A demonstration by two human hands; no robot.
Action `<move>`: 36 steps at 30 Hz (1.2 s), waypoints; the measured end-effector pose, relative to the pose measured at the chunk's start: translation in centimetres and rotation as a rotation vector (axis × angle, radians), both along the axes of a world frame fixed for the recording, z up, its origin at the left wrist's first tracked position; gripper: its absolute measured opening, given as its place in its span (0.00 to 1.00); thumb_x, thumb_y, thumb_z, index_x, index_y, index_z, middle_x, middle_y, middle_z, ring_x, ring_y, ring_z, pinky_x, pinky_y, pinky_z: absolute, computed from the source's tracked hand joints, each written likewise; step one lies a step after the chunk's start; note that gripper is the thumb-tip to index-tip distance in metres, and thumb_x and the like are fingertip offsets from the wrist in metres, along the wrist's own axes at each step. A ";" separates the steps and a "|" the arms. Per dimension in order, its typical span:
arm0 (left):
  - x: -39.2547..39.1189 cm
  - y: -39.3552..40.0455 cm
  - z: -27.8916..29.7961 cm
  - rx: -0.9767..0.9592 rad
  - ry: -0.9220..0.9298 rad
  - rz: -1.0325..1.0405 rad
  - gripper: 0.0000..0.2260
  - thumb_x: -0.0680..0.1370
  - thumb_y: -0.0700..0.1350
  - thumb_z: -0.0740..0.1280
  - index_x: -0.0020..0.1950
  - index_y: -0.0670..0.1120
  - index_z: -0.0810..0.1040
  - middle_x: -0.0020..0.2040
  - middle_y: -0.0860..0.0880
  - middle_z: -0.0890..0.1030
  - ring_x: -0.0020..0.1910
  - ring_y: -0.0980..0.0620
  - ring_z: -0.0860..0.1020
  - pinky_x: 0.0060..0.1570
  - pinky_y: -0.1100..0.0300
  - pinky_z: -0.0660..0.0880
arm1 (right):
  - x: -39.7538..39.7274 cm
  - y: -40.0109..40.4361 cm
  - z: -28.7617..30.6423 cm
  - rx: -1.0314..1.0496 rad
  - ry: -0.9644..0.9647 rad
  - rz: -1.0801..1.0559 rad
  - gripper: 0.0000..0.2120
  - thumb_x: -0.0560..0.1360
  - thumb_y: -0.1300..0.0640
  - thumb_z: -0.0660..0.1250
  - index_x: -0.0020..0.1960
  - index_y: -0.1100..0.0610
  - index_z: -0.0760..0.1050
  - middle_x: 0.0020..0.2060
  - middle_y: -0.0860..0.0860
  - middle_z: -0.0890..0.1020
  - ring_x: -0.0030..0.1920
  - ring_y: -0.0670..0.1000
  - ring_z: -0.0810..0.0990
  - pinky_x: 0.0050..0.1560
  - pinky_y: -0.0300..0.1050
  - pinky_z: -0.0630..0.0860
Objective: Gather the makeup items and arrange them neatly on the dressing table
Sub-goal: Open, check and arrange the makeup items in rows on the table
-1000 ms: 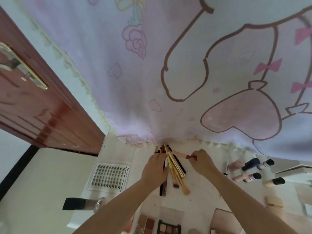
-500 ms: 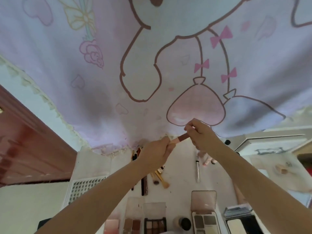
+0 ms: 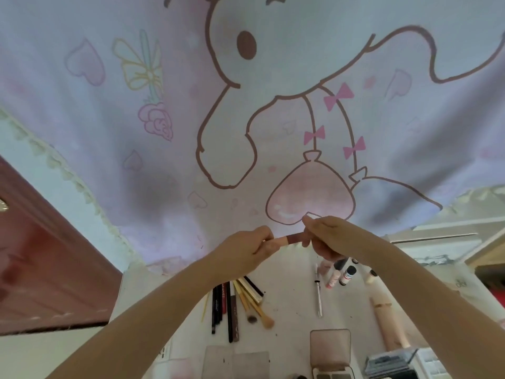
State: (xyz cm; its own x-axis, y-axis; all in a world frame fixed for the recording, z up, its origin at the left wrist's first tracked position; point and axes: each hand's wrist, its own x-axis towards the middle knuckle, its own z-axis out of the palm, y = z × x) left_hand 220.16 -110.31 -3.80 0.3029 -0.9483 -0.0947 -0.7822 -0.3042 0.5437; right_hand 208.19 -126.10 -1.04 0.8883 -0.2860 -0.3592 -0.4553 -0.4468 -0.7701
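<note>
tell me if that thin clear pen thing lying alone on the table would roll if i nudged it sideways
Probably yes. The clear pen looks round and slim and lies flat on the smooth white table, so a sideways nudge would likely roll it. It seems rigid and light. Nothing touches it, so it could travel toward the small bottles.

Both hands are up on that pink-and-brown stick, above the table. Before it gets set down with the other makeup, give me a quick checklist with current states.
1. Stick held firmly: ok. The left hand grips the pink end of the stick and the right hand pinches its brown end.
2. Cap seated or being pulled off: cannot tell; fingers cover both ends.
3. Stick away from other items: ok, it is held above the dressing table.
4. Free spot to put it down: ok, bare tabletop shows between the brushes and pencils and the clear pen.
5. Small bottles near the right forearm: ok, apart from it, though close.
</note>
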 end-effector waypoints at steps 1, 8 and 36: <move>0.0 0.0 0.1 -0.003 -0.047 -0.006 0.11 0.80 0.52 0.51 0.47 0.47 0.66 0.30 0.54 0.67 0.26 0.58 0.64 0.25 0.69 0.61 | 0.3 0.1 0.1 -0.009 0.015 -0.025 0.22 0.80 0.48 0.49 0.34 0.57 0.72 0.13 0.46 0.67 0.14 0.42 0.62 0.19 0.30 0.61; 1.1 -0.4 1.2 -0.061 -0.069 0.024 0.15 0.81 0.47 0.52 0.48 0.40 0.75 0.39 0.47 0.69 0.39 0.52 0.67 0.35 0.65 0.61 | 0.9 0.9 1.0 -0.366 -0.395 0.098 0.15 0.76 0.61 0.60 0.37 0.43 0.65 0.31 0.43 0.72 0.30 0.42 0.69 0.32 0.26 0.69; 3.9 0.4 2.1 -0.193 -0.230 0.131 0.12 0.78 0.52 0.58 0.51 0.46 0.77 0.37 0.59 0.66 0.35 0.62 0.66 0.35 0.72 0.63 | 2.9 -0.1 1.7 -0.046 -0.494 0.037 0.17 0.74 0.65 0.63 0.49 0.41 0.70 0.38 0.42 0.81 0.32 0.40 0.79 0.35 0.31 0.77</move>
